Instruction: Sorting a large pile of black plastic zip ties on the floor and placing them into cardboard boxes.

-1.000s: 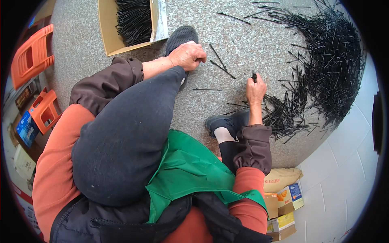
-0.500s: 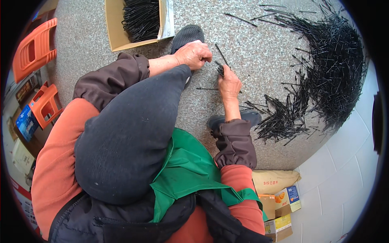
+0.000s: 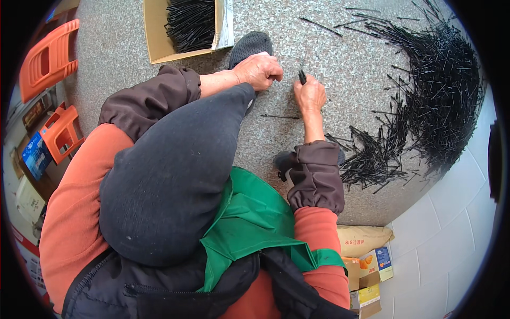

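Note:
My right hand (image 3: 311, 95) is closed around a small bundle of thin black sticks (image 3: 302, 77), whose tips poke out past my fingers. Opposite it, my left hand (image 3: 258, 71) is curled with fingers drawn together above my left shoe; what it holds, if anything, is hidden. A lone black stick (image 3: 280, 116) lies on the speckled floor below and between the hands. To the right spreads a large loose heap of the same sticks (image 3: 443, 95), with small knobs on some. Beyond my left hand stands an open cardboard box (image 3: 155, 37) with many sticks lined up inside.
Several stray sticks (image 3: 321, 26) lie on the floor at the far side. Orange plastic stools (image 3: 49, 58) stand along the left edge. Small cartons (image 3: 370, 268) and a tan sack (image 3: 364, 239) sit at lower right, beside a white tiled wall (image 3: 451, 228).
My right hand has turned and moved slightly right, its bundle now pointing more upward. The stick seen just beyond it before no longer lies apart there. My left hand stays closed.

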The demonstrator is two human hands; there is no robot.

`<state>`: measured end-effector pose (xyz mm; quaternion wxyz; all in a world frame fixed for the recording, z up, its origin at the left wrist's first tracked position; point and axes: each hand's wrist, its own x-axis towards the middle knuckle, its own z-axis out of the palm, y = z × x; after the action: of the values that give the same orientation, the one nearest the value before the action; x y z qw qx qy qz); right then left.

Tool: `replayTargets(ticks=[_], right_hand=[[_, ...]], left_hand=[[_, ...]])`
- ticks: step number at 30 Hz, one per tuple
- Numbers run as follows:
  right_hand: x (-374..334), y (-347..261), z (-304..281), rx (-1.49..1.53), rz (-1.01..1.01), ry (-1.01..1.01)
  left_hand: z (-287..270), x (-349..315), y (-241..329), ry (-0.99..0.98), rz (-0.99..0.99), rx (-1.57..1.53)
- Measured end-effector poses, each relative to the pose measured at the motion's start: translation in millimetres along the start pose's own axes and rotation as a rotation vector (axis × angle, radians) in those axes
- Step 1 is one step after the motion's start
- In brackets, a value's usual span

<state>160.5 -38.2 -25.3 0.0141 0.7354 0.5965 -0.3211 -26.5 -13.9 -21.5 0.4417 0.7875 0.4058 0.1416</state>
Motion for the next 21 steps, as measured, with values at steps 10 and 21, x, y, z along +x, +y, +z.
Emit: replayTargets(ticks=[10,21], right_hand=[[-26,16,12,-0.217,-0.606,-0.088],[-81,31,47,-0.282,-0.7,-0.297]], left_hand=[[-1,-2,2,0.043,-0.006,0.023],[-2,0,3,0.02,0.027,0.08]])
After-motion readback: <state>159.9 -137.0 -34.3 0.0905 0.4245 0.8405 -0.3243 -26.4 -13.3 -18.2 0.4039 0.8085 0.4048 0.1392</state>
